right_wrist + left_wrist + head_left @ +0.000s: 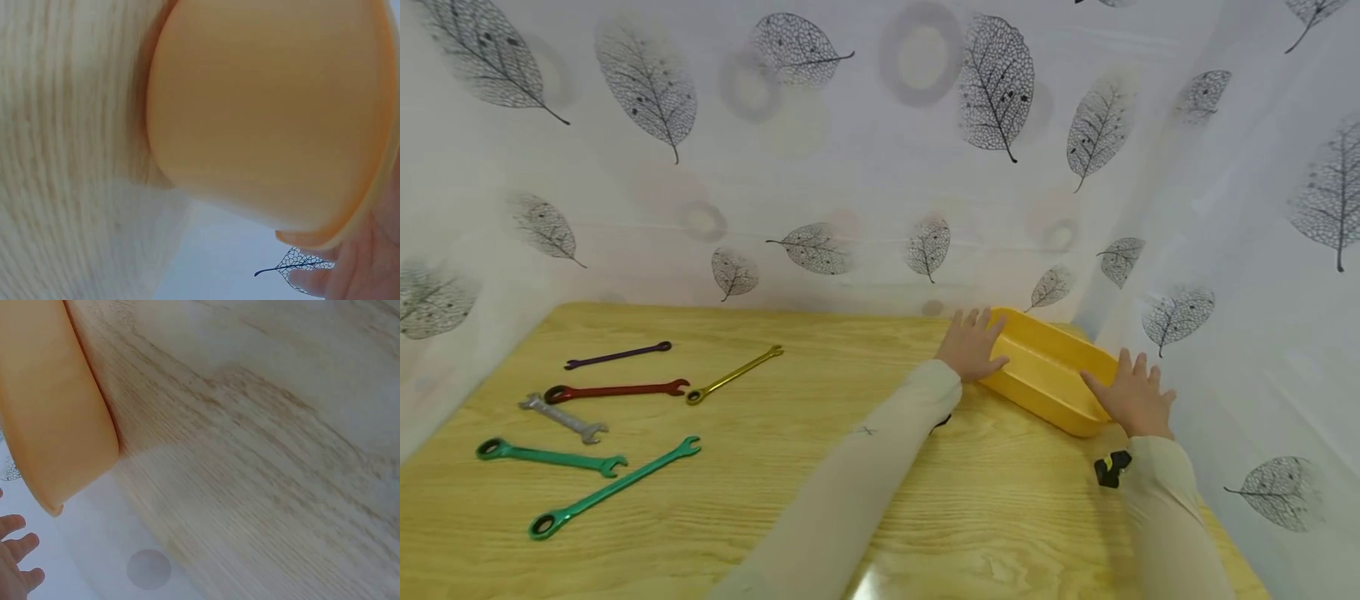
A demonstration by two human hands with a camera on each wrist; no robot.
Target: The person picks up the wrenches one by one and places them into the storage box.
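The left hand (970, 347) and right hand (1138, 405), fingers (1126, 365) spread wide, flank the tray (1037, 398), whose yellow inside shows.

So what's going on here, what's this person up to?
A person has the left hand and right hand, fingers spread, at opposite ends of a yellow tray on the right side of the wooden table. Whether both hands actually touch it is hard to tell. Six wrenches lie spread out over on the left.
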